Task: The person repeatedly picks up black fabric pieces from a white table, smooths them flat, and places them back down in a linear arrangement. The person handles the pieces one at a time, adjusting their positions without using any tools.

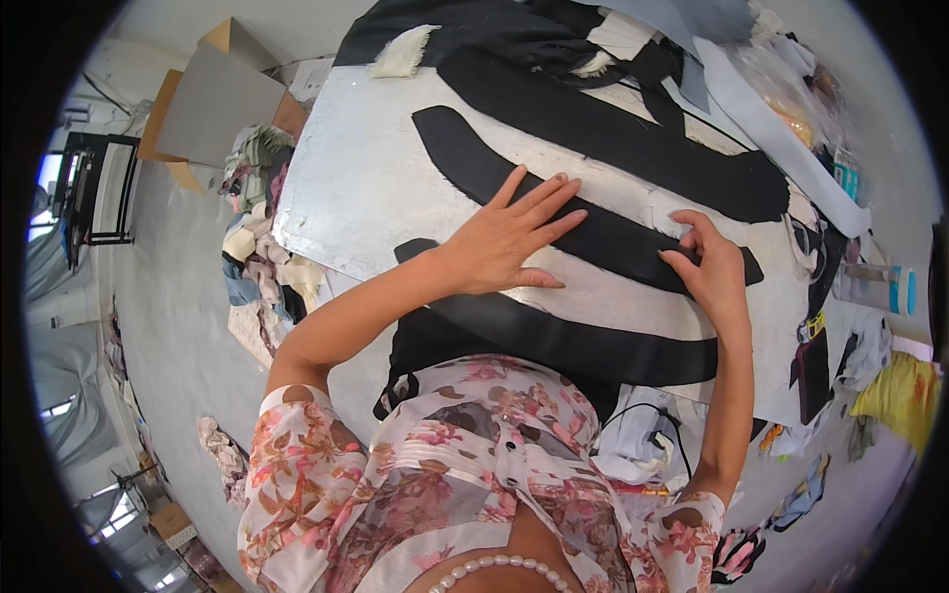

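Across the table lies a long, curved black fabric strip [623, 242] with a slightly frayed edge. My left hand [509, 237] rests flat on the middle of it, fingers spread. Near the strip's right end is my right hand [710, 262], its fingers bent and the thumb and fingertips closed at the strip's upper edge. Beyond it, a wider black fabric piece [613, 138] lies at a similar slant. Closer to my body, another black strip [573, 336] runs along the table's near side.
The pale table [346, 198] carries dark cloth [474, 30] and a frayed white scrap [403, 54] at its far side. A long white strip [781, 138] lies at the right. Fabric scraps [272, 267] are heaped left of the table, below an open cardboard box [217, 109].
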`<state>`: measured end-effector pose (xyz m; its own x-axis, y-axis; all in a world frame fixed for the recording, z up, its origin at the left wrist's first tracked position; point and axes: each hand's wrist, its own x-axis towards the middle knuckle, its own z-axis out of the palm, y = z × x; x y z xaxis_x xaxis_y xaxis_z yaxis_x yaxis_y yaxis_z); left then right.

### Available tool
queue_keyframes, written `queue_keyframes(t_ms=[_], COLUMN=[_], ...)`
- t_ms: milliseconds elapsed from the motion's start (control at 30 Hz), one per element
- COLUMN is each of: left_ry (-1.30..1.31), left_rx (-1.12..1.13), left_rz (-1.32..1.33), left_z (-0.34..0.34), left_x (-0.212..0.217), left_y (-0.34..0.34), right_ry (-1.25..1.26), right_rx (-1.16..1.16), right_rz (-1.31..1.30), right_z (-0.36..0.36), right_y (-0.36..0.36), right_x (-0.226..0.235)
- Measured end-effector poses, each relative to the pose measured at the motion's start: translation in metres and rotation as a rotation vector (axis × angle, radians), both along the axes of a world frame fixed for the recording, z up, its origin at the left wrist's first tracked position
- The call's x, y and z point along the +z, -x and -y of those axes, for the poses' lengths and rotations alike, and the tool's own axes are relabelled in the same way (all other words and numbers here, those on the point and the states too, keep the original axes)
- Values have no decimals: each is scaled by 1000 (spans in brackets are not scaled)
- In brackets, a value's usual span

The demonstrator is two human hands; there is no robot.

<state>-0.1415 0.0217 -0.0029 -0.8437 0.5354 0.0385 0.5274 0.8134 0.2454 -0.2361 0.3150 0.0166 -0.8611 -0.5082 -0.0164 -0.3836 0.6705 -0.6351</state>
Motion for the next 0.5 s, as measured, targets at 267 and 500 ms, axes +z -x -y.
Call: queue_keyframes(t_ms=[267, 500], left_ry=[113, -104], left_rx=[-25, -248], left_rz=[-17, -27], left_z=[-22, -51], left_x=[22, -6], left_y=[5, 21], right_ry=[17, 48], right_rx=[-74, -139], right_rz=[16, 20], right_z=[-27, -45], right_y=[6, 6], right_x=[-6, -2])
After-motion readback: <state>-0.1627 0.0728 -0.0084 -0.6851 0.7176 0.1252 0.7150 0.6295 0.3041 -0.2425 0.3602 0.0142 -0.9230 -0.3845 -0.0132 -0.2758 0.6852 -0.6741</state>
